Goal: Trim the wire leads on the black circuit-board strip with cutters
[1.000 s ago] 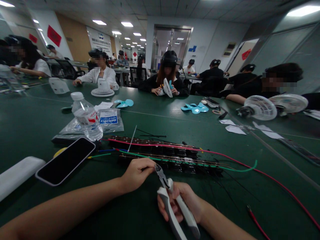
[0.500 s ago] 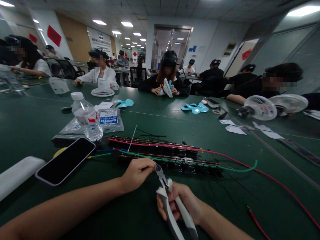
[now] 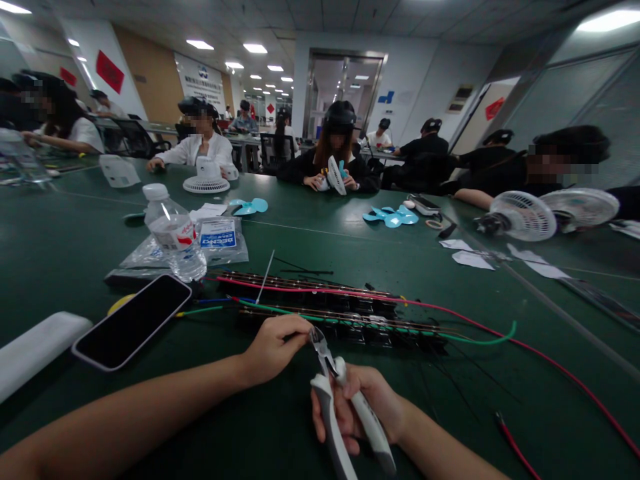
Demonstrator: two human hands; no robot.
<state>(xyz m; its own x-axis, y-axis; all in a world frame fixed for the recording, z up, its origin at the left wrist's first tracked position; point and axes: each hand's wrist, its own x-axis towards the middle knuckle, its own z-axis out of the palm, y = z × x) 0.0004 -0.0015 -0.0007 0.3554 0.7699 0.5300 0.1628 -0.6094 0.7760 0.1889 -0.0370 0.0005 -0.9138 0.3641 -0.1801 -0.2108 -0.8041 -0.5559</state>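
In the head view, the right hand (image 3: 370, 403) has its grip closed round the cutting pliers (image 3: 327, 400), whose handles stand spread apart with the metal nose pointing far and slightly left. The left hand (image 3: 275, 350) has its grip pinched shut at the tip of the nose; whether anything thin is held between its fingers cannot be told. The pliers are near the middle of the green tabletop (image 3: 310, 233), on the near side of two long black strips lying side by side. The left hand overlaps the edge of the near strip (image 3: 355, 335) in sight, and contact is unclear. A green wire (image 3: 495, 341) runs along that strip and curls up beyond its right end; a long red wire (image 3: 440, 307) runs along the far strip (image 3: 300, 285) and off to the right. A pale thin tie (image 3: 265, 277) sticks up at the left part of the strips. To the left lie a dark-screened phone (image 3: 133, 323) and, farther, an upright water bottle (image 3: 173, 233) beside a clear plastic packet (image 3: 225, 247). On the far side, a person in black (image 3: 363, 175) holds a small white fan part (image 3: 336, 176).
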